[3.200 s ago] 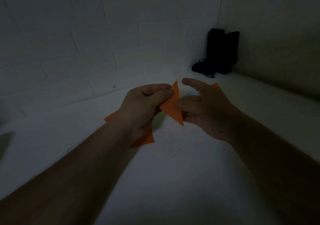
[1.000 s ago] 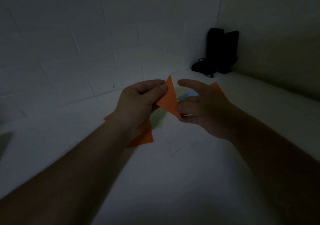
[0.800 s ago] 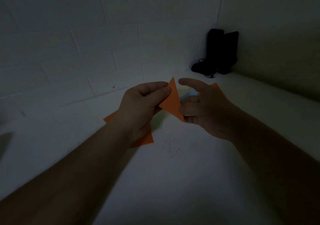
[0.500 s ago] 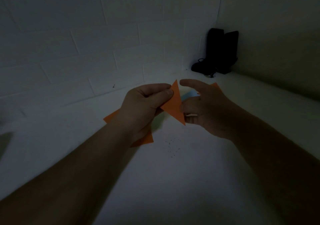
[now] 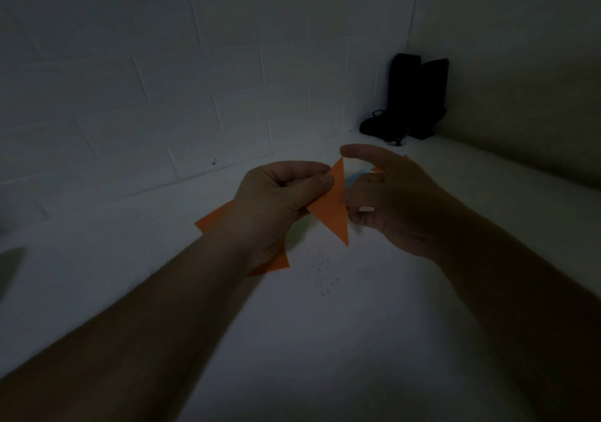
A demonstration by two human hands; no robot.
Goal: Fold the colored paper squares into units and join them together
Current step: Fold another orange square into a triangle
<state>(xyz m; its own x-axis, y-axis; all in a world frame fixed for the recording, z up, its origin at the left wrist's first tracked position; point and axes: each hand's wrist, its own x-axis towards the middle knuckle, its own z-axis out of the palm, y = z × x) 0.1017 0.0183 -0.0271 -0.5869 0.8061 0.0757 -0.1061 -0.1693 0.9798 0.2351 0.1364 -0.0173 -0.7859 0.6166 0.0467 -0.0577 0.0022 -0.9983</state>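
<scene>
A folded orange paper triangle (image 5: 331, 208) is held up between both hands above the white table. My left hand (image 5: 276, 197) pinches its left side with thumb and fingers. My right hand (image 5: 393, 200) grips its right edge with the lower fingers, while the index finger arches over the top tip. An orange paper square (image 5: 214, 220) lies flat on the table under my left wrist, partly hidden. Behind my right hand, a light blue paper (image 5: 357, 176) and a bit of another orange paper (image 5: 377, 169) peek out.
The white table (image 5: 325, 340) meets a white brick wall at the back and a plain wall on the right. A black object with a cord (image 5: 409, 99) stands in the far corner. Small dark specks (image 5: 322, 278) dot the table below the hands. The scene is dim.
The triangle has tilted and shifted slightly lower between my hands. My right index finger has lifted over its top tip. Both hands kept their hold.
</scene>
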